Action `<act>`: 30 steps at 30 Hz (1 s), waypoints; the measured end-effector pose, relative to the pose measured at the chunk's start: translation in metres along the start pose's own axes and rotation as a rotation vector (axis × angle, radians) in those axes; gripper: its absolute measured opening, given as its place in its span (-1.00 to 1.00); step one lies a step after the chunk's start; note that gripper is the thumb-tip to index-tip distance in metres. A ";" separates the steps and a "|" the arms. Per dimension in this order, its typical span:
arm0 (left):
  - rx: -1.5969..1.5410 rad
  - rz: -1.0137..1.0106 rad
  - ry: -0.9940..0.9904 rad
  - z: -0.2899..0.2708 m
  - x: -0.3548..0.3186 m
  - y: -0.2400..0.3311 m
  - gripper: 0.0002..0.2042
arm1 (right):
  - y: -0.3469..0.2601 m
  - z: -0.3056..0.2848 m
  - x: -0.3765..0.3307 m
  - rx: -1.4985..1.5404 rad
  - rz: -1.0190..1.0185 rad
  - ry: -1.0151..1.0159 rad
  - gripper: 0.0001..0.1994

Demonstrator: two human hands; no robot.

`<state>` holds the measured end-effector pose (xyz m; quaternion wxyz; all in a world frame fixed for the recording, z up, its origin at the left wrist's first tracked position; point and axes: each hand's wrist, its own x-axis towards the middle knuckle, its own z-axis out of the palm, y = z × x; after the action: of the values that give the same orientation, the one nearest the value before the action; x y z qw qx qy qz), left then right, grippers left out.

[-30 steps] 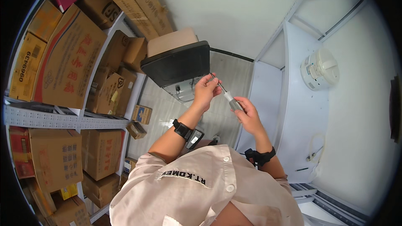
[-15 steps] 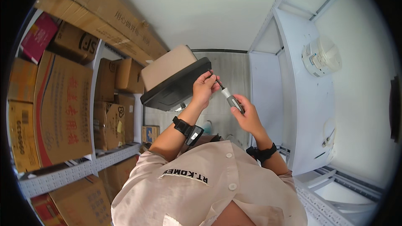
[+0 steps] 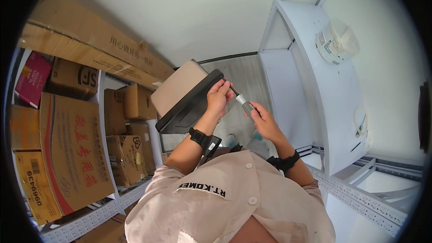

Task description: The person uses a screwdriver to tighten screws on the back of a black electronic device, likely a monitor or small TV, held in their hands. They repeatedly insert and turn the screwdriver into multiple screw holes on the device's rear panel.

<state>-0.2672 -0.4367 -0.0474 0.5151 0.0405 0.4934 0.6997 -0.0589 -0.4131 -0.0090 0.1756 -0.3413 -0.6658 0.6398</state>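
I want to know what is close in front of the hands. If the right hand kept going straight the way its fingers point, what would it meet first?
Probably the left hand. The right hand points up and left along the small pen-like tool both hands hold. Beyond lies the dark tray, though depth is unclear.

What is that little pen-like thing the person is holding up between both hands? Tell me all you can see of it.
The pen-like tool is a slim stick, held slanting in front of the person's chest. Its lower part is a grey barrel, then comes a pale collar, then a thin dark tip pointing up and left. The right hand grips the grey barrel; the fingers of the left hand pinch the dark tip. It looks like plastic or metal; which one cannot be told. It touches nothing but the two hands.
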 end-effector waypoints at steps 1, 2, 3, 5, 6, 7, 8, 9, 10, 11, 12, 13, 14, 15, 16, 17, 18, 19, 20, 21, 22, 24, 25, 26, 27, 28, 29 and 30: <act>0.004 0.003 0.001 0.001 0.000 0.000 -0.83 | 0.000 0.001 0.000 0.030 0.006 0.006 -0.60; 0.007 0.007 0.003 0.001 0.001 0.000 -0.84 | -0.001 0.002 0.000 0.060 0.011 0.011 -0.60; 0.001 0.005 0.003 0.001 0.001 0.001 -0.85 | -0.002 0.002 0.000 0.060 0.004 0.014 -0.60; -0.013 0.001 0.005 0.001 0.001 0.002 -0.86 | -0.005 0.003 0.000 0.058 -0.010 0.017 -0.60; -0.012 0.007 0.000 0.001 0.001 0.001 -0.87 | -0.004 0.003 0.001 0.063 -0.024 0.016 -0.61; -0.012 0.013 -0.004 0.000 0.002 0.001 -0.87 | -0.004 0.002 0.002 0.068 -0.038 0.015 -0.61; -0.013 0.019 -0.007 -0.001 0.002 0.001 -0.88 | -0.004 0.002 0.002 0.073 -0.052 0.012 -0.61; -0.008 0.015 -0.008 0.000 0.001 0.002 -0.88 | -0.003 0.001 0.003 0.079 -0.039 0.011 -0.61; -0.003 0.010 -0.007 0.000 0.001 0.003 -0.89 | -0.002 0.001 0.004 0.085 -0.025 0.009 -0.62; 0.001 0.006 -0.008 0.001 0.000 0.004 -0.89 | -0.002 0.000 0.004 0.091 -0.012 0.007 -0.62; -0.003 0.003 0.000 0.002 0.000 0.005 -0.87 | -0.001 0.000 0.006 0.085 -0.022 0.011 -0.62; -0.007 -0.001 0.007 0.004 0.001 0.006 -0.85 | 0.000 0.000 0.007 0.079 -0.032 0.016 -0.62; -0.010 -0.005 0.012 0.005 0.001 0.007 -0.83 | 0.000 -0.001 0.007 0.073 -0.041 0.022 -0.62; -0.005 -0.006 0.015 0.005 0.001 0.008 -0.83 | 0.001 0.000 0.008 0.073 -0.046 0.026 -0.62; 0.001 -0.007 0.016 0.005 0.001 0.008 -0.84 | 0.002 0.001 0.009 0.072 -0.050 0.031 -0.62; 0.007 -0.008 0.017 0.005 0.002 0.009 -0.84 | 0.003 0.002 0.010 0.072 -0.054 0.037 -0.62; 0.021 -0.013 0.019 0.003 0.002 0.010 -0.86 | 0.001 0.003 0.010 0.070 -0.045 0.030 -0.62; 0.036 -0.017 0.020 0.001 0.002 0.010 -0.87 | -0.002 0.003 0.010 0.068 -0.035 0.023 -0.62; 0.050 -0.022 0.022 -0.001 0.003 0.011 -0.89 | -0.004 0.004 0.010 0.066 -0.025 0.015 -0.63; 0.050 -0.019 0.015 -0.001 0.004 0.011 -0.89 | -0.003 0.003 0.011 0.055 -0.028 0.014 -0.63; 0.049 -0.016 0.008 -0.002 0.005 0.010 -0.89 | 0.000 0.001 0.012 0.044 -0.030 0.013 -0.63; 0.049 -0.016 0.002 -0.002 0.005 0.010 -0.89 | 0.001 0.001 0.012 0.062 -0.027 0.016 -0.63; 0.051 -0.019 0.003 -0.001 0.005 0.010 -0.89 | -0.001 0.001 0.012 0.092 -0.020 0.021 -0.63; 0.052 -0.022 0.003 0.000 0.005 0.010 -0.89 | -0.001 0.001 0.012 0.121 -0.014 0.027 -0.64; 0.060 -0.021 0.007 0.000 0.005 0.010 -0.89 | -0.001 0.001 0.012 0.119 -0.018 0.026 -0.63; 0.068 -0.020 0.012 0.000 0.006 0.010 -0.89 | 0.000 0.001 0.013 0.117 -0.022 0.026 -0.63; 0.076 -0.018 0.016 0.000 0.006 0.011 -0.89 | 0.001 0.001 0.014 0.114 -0.026 0.026 -0.63; 0.082 -0.021 0.018 0.001 0.005 0.012 -0.88 | 0.003 0.001 0.014 0.118 -0.030 0.029 -0.63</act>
<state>-0.2768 -0.4321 -0.0406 0.5158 0.0504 0.5266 0.6739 -0.0689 -0.4044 -0.0149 0.2146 -0.3294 -0.6296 0.6701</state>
